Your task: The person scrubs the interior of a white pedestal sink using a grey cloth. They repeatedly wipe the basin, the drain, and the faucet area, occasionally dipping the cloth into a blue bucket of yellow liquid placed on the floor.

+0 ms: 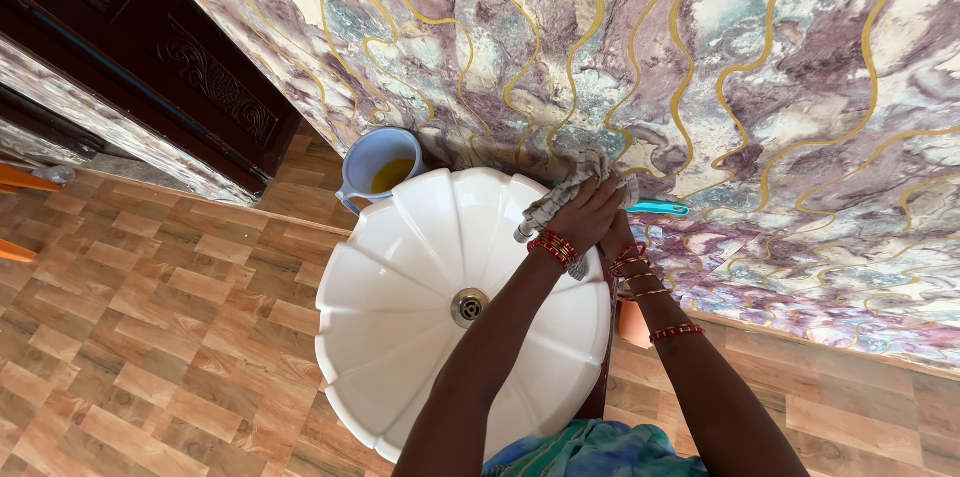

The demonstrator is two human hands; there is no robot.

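Note:
A white scalloped washbasin (420, 277) stands against a marbled purple wall, its metal drain (468, 306) in the middle. Both of my hands meet at the basin's far rim. My left hand (585, 212) presses a grey cloth (572, 187) over the tap, of which only a metal tip (521, 234) shows. My right hand (618, 234) sits just behind and below the left, mostly hidden by it; whether it grips the cloth is unclear. Red and gold bangles ring both wrists.
A pale blue jug (378, 169) holding yellowish liquid stands on the floor left of the basin by the wall. A teal object (660, 207) sticks out right of the hands. A dark carved wooden door (150, 57) is at upper left. The floor is wood-pattern tile.

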